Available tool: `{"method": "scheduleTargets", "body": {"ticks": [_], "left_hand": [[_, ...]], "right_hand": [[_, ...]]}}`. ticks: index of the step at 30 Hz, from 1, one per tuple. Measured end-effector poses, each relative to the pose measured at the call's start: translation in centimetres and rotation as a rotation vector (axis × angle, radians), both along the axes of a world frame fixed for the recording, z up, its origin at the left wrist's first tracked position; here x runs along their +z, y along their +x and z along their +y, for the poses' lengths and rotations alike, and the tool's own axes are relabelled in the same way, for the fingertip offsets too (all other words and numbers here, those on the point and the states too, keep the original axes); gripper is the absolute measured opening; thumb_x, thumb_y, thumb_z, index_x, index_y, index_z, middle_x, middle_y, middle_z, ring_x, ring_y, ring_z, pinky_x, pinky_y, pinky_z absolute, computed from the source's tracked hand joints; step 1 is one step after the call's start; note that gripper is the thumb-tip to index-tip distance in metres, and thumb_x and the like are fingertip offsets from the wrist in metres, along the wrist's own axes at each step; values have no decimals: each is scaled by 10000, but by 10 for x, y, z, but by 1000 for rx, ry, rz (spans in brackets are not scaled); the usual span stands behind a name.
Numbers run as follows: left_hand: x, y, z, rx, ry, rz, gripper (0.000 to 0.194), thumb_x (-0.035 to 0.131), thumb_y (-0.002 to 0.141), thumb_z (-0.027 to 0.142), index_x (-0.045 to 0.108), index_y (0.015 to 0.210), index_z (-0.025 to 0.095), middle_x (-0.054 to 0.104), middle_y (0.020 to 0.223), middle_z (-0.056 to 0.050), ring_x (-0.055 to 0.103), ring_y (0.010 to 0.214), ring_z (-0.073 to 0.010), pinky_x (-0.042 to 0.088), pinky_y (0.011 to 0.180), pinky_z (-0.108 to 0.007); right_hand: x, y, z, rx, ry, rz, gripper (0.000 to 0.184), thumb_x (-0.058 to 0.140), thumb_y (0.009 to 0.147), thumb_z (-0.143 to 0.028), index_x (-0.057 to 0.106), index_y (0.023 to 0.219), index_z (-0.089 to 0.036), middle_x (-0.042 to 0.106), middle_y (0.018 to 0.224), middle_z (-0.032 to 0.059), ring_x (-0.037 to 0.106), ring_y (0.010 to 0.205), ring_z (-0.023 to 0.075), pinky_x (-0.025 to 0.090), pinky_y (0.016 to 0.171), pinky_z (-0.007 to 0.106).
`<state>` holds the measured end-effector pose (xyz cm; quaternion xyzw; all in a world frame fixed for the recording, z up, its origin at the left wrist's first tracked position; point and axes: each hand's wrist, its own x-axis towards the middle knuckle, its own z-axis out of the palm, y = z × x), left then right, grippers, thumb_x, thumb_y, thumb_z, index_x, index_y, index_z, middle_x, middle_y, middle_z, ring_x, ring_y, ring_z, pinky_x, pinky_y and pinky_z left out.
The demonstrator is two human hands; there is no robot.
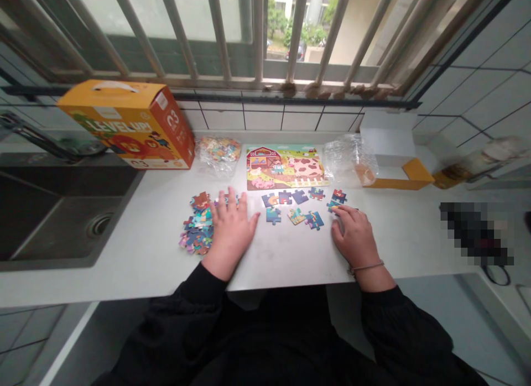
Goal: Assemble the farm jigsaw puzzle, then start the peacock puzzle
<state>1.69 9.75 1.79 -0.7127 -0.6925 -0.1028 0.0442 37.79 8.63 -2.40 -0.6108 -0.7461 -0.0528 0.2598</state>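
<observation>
My left hand [230,225] lies palm down with its fingers spread, at the right side of a heap of jigsaw puzzle pieces [201,220], covering part of it. My right hand [353,234] has its fingers curled, and the fingertips are on a blue puzzle piece [332,207]. Just above that piece is a red and blue puzzle piece [339,196], close to it; I cannot tell whether they are joined. Between my hands several loose pieces lie picture side up in two rough rows, among them a blue-green piece [273,215] and a dark blue piece [314,220].
Behind the pieces lies a farm picture puzzle [286,167]. A bag of pieces [218,151] and an orange box [128,126] stand left of it. Crumpled clear plastic [348,160] and an opened box [398,173] are to the right. A dark sink [62,225] borders the counter's left.
</observation>
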Motion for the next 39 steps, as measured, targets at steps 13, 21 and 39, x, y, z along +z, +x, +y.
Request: {"method": "scheduleTargets", "body": {"ticks": [13,21,39], "left_hand": [[-9,-36,-7,-228,-84,27,600,547,1092,605,563,1647,378,398,1794,-139,250,1678,-515,172,1311,-781],[-11,-44,-46,-470,-93,34,747,644,1039,613,475,1704,318,282,1846,-122,161,1729,-425,92,1375,-711],[-11,-93,-24,-294,-71,85,571,453,1141,501,565,1646,260,392,1792,-147,270,1708,-378,113,1380,-685]], "right_hand": [[6,-14,-9,20,40,1,329,594,1026,-244,742,1311,-176,714,1357,177,640,1287,348,517,1144,561],[18,-144,-50,529,-47,-20,489,548,1089,-264,599,1569,-183,542,1695,133,416,1631,307,372,1342,554],[21,-178,-79,558,-374,-151,770,561,1100,-528,327,1767,-222,287,1833,97,308,1690,341,233,1373,619]]}}
